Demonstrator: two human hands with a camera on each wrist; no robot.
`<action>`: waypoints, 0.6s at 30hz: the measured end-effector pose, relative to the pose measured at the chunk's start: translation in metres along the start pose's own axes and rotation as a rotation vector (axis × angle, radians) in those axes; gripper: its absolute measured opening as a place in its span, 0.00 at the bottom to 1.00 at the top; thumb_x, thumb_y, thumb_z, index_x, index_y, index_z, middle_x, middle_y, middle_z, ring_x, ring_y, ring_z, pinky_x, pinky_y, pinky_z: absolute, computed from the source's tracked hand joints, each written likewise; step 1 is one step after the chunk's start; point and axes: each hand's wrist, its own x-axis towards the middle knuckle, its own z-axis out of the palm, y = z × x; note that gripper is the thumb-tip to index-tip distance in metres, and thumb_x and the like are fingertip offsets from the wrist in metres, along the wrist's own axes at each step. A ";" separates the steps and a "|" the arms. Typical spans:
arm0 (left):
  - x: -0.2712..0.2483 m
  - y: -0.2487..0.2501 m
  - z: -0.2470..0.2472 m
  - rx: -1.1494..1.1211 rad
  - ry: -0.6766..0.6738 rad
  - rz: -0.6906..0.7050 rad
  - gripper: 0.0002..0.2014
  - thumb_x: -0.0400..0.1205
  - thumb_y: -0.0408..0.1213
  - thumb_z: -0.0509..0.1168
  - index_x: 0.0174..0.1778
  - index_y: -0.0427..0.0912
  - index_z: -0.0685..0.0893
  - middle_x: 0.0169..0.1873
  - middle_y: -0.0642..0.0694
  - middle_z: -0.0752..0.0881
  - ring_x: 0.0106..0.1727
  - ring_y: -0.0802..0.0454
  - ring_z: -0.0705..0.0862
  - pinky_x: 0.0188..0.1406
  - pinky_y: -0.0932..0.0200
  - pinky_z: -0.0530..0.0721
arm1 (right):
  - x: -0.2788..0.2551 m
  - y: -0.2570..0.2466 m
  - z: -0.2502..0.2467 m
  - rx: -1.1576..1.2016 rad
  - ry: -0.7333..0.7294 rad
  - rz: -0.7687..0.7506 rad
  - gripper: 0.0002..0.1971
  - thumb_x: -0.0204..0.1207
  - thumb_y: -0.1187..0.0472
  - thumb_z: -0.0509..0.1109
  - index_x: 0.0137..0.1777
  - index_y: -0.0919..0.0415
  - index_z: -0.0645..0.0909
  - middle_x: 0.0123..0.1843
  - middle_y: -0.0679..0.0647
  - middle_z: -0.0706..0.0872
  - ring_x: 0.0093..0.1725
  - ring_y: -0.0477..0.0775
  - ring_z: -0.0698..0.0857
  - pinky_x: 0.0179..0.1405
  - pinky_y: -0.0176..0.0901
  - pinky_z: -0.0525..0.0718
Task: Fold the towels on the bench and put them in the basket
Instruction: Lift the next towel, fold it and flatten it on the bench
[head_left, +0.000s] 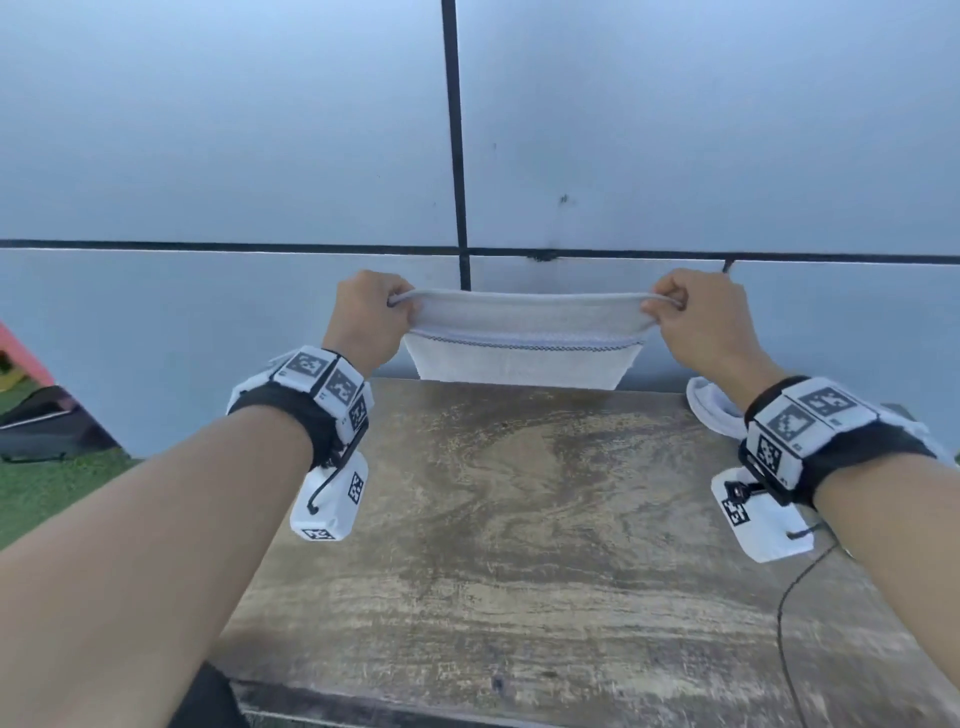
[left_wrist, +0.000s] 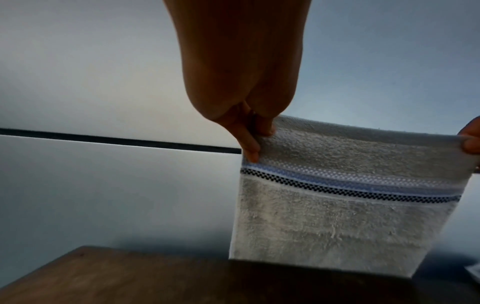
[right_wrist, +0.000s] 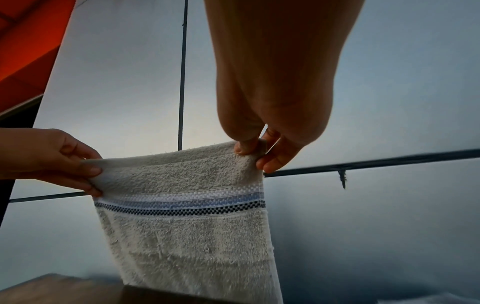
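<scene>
1. Towel (head_left: 522, 358), white with a woven band of blue and dark checks, hangs upright beyond the far edge of the wooden surface (head_left: 519, 519), stretched between two hands; its lower end drops out of sight behind that edge
2. Left hand (head_left: 366, 325) pinches the top left corner, thumb and fingers curled round the hem; the left wrist view shows the fingertips (left_wrist: 250, 148) pressed on the cloth just above the band
3. Right hand (head_left: 701, 322) pinches the top right corner the same way, fingers closed on the hem; in the right wrist view the thumb and forefinger clamp the edge
4. Second white towel (head_left: 711, 410) lies crumpled at the right far corner of the surface, partly hidden by the right wrist
5. Wall (head_left: 208, 156) of pale grey panels with black seams stands close behind the towel
6. Green turf (head_left: 47, 493) lies left of the surface, with a dark bag (head_left: 47, 421) and a red object (head_left: 21, 353) at the left edge
7. Thin black cable (head_left: 789, 597) runs across the right side of the surface
</scene>
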 end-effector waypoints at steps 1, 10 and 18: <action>-0.010 -0.006 0.000 0.008 -0.040 -0.019 0.09 0.82 0.26 0.66 0.38 0.38 0.87 0.26 0.46 0.79 0.30 0.49 0.75 0.23 0.66 0.72 | -0.011 0.003 0.001 -0.013 -0.021 0.006 0.03 0.80 0.64 0.72 0.49 0.64 0.86 0.43 0.55 0.86 0.44 0.54 0.81 0.45 0.37 0.71; -0.099 -0.042 -0.003 0.117 -0.223 -0.094 0.17 0.81 0.29 0.69 0.27 0.49 0.83 0.24 0.46 0.80 0.26 0.49 0.74 0.22 0.62 0.70 | -0.101 0.017 -0.002 -0.057 -0.169 0.024 0.07 0.76 0.72 0.71 0.44 0.63 0.89 0.37 0.59 0.89 0.40 0.62 0.86 0.41 0.53 0.82; -0.155 -0.031 -0.025 0.068 -0.189 -0.110 0.08 0.79 0.25 0.71 0.39 0.42 0.91 0.27 0.48 0.82 0.27 0.52 0.76 0.23 0.66 0.70 | -0.150 -0.003 -0.030 -0.061 -0.129 -0.012 0.08 0.76 0.71 0.71 0.43 0.59 0.89 0.38 0.57 0.90 0.42 0.59 0.86 0.44 0.52 0.83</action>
